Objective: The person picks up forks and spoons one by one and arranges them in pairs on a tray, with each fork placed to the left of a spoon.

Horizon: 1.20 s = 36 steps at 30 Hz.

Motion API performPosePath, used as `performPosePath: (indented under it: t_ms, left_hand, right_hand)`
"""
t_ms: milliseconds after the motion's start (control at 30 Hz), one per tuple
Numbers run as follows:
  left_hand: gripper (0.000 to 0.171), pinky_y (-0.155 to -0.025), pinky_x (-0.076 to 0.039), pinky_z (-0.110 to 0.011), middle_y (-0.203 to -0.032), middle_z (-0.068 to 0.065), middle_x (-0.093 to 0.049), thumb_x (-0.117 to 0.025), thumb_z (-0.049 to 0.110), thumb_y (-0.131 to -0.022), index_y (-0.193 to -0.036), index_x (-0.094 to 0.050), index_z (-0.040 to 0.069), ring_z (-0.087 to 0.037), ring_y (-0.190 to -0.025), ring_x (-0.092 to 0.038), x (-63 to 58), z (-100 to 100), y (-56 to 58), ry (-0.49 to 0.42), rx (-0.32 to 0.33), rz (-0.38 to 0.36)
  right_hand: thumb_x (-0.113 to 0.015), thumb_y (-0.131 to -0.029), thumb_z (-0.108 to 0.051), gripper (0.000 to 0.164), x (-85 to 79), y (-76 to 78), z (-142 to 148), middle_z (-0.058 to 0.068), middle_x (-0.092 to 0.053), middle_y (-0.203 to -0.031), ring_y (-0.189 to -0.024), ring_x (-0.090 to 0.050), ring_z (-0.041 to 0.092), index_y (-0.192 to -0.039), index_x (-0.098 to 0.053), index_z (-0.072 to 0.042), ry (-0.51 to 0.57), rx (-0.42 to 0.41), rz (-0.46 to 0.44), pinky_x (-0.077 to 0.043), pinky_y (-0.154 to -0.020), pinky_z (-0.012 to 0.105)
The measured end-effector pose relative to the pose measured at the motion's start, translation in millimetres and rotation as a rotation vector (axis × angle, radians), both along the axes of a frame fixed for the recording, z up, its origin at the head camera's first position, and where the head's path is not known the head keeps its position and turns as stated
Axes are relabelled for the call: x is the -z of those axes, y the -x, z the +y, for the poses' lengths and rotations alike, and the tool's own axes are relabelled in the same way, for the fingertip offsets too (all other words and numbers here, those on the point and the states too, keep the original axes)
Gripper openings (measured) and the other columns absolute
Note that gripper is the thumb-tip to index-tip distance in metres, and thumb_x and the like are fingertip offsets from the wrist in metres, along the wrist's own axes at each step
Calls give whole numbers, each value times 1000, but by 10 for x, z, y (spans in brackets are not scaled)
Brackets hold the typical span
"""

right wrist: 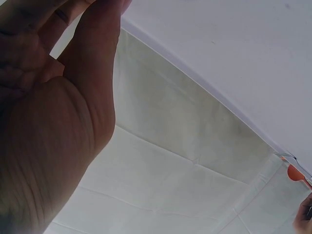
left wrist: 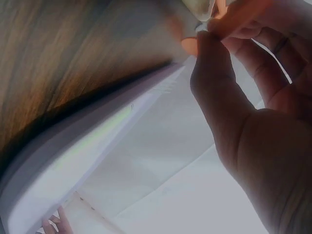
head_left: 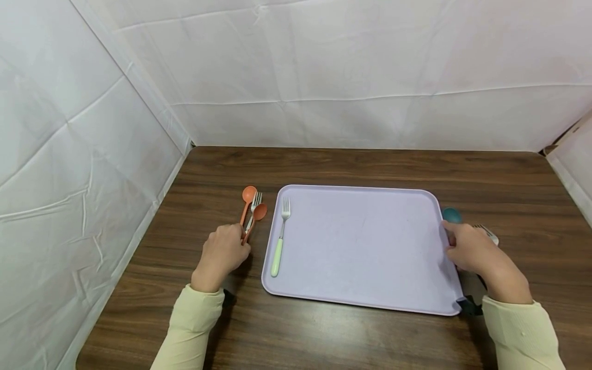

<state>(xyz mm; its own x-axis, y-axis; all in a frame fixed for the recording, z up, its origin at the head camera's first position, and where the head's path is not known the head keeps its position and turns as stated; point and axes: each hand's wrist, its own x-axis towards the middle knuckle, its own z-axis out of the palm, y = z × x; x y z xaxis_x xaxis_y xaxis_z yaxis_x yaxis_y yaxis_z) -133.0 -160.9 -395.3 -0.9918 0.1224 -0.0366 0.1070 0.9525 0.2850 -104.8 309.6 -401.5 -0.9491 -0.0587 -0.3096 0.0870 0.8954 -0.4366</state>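
My left hand (head_left: 224, 251) is left of a lilac tray (head_left: 361, 246), pinching an orange spoon (head_left: 260, 211) by its handle. Beside that spoon lie a second orange spoon (head_left: 248, 194) and a fork (head_left: 256, 199), their lower ends hidden by the fingers. In the left wrist view, thumb and fingers close round an orange handle (left wrist: 239, 20). My right hand (head_left: 472, 249) has its fingertips at the tray's right edge, next to a teal spoon (head_left: 451, 215); I cannot tell what its fingers hold. Fork tines (head_left: 486, 234) show behind that hand.
A fork with a pale green handle (head_left: 277, 257) lies along the tray's left side, tines pointing away. The brown wooden table (head_left: 351, 167) ends at a white sheet wall (head_left: 324, 121) at the back. Another white sheet (head_left: 88, 169) stands along the left.
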Motion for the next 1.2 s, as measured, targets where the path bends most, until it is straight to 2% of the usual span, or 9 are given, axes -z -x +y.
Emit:
performPosePath:
  t_ms: [400, 667, 1033, 1200]
  left_hand:
    - [20, -37, -31, -32, -54, 0, -38, -61, 2, -71, -58, -50, 10, -17, -46, -37, -35, 38, -3, -11, 16, 40]
    - [9, -40, -34, -34, -57, -3, -48, -61, 3, -71, -65, -57, 9, -22, -48, -44, -57, 85, 3, -32, 13, 40]
    - [7, -42, -34, -32, -57, -3, -45, -60, 3, -69, -68, -56, 8, -20, -49, -44, -76, 151, 6, -60, 49, 82]
    - [6, -42, -36, -32, -59, -2, -48, -60, 4, -70, -70, -59, 9, -20, -50, -45, -97, 191, 26, -81, 53, 77]
  right_hand:
    - [-56, -79, 1, 62, -3, 10, -3, 13, -50, -75, -53, -52, 16, -133, -30, 18, -1, 2, -2, -45, -48, 32]
    - [-55, -79, 1, 61, -4, 6, -11, 14, -51, -76, -53, -53, 16, -133, -30, 18, -1, 5, 4, -45, -48, 32]
    - [-55, -80, 1, 62, -11, 2, -14, 15, -50, -77, -53, -53, 15, -133, -29, 19, 6, 11, -7, -45, -48, 32]
    - [-55, -80, 1, 62, -5, 4, -9, 14, -50, -77, -53, -53, 15, -133, -29, 19, 5, 12, -12, -44, -48, 33]
